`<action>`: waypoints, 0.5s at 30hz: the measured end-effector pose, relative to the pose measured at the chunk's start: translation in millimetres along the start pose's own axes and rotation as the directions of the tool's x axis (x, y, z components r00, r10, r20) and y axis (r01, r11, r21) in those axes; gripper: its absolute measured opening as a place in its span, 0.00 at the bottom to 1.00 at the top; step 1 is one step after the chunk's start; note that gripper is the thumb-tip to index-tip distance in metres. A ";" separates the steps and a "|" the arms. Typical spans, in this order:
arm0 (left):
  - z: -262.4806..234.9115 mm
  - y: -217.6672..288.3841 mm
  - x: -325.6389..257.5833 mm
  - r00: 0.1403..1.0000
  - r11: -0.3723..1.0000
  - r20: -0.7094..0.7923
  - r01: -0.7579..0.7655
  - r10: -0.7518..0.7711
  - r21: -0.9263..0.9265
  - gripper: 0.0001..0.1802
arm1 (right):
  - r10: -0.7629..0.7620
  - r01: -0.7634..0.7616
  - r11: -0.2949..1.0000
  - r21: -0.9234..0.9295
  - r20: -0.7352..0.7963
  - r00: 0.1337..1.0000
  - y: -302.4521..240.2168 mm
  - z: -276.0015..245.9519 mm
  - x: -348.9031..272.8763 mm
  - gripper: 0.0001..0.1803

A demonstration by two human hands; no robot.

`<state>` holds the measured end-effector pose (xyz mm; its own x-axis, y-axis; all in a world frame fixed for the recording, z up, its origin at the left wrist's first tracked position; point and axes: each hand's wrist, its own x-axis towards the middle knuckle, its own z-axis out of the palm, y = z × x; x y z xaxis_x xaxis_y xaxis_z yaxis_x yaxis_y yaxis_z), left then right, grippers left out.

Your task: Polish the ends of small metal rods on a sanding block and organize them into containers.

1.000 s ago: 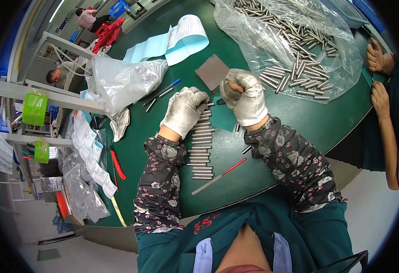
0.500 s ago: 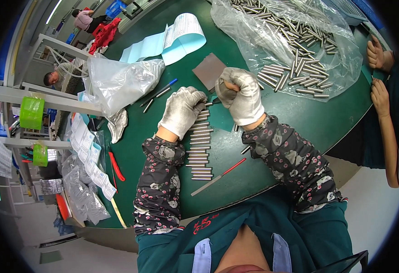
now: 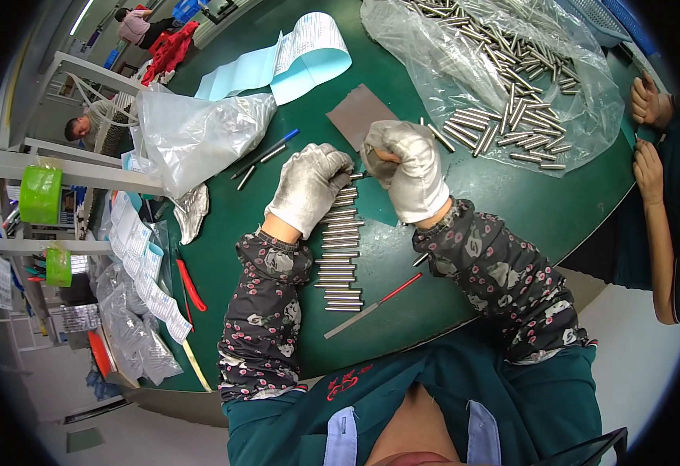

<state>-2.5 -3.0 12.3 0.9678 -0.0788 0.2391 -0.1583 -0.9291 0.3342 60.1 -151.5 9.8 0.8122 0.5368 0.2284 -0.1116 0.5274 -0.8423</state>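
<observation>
While a red-handled file (image 3: 372,306) lies nearest on the green table (image 3: 511,213), a column of metal rods (image 3: 341,255) runs beyond it to the gloved left hand (image 3: 309,186), bent over the column's far end. Beside it, the gloved right hand (image 3: 411,172) is curled; whether either grip holds anything cannot be told. Farther off, more rods (image 3: 508,62) lie heaped on a clear plastic bag (image 3: 435,71).

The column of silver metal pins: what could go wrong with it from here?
The white-gloved left hand overlaps the column of silver cylindrical metal pins at its upper end, so a slip might disturb it.

The thin red-handled metal file lies close to the lowest pins; if the black floral right sleeve nudged it, it could push them.

The pins look round, so a bump to the green table might roll some.
</observation>
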 end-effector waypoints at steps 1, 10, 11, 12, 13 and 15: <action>-0.2 -0.8 -0.6 1.000 1.000 -0.002 -0.009 0.009 0.007 0.08 | -0.004 0.004 1.000 0.000 -0.050 0.999 2.1 2.6 -0.6 0.17; 1.6 1.6 -2.2 1.000 0.999 -0.010 0.010 -0.010 -0.045 0.08 | 0.145 -0.099 0.959 0.265 -0.161 0.976 5.1 -9.2 4.3 0.14; 1.5 2.1 -2.6 1.000 0.998 -0.027 0.014 -0.016 -0.059 0.08 | 0.117 -0.078 0.960 0.269 -0.134 0.984 6.0 -9.9 4.6 0.15; 1.7 2.7 -2.3 1.000 0.998 -0.028 0.008 -0.010 -0.058 0.08 | 0.111 -0.072 0.961 0.268 -0.136 0.984 6.6 -11.3 4.6 0.15; 2.1 3.3 -2.0 1.000 0.999 -0.023 0.008 -0.009 -0.043 0.08 | 0.075 -0.054 0.967 0.249 -0.075 0.994 7.4 -12.8 4.2 0.16; 1.9 3.4 -2.3 1.000 1.000 -0.021 0.001 -0.002 -0.031 0.08 | 0.039 -0.033 0.973 0.227 -0.019 0.999 5.6 -10.6 3.7 0.17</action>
<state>-4.9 -6.6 11.1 0.9637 -0.0692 0.2579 -0.1630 -0.9176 0.3625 68.5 -153.5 0.8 0.8179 0.5443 0.1864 -0.2658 0.6448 -0.7166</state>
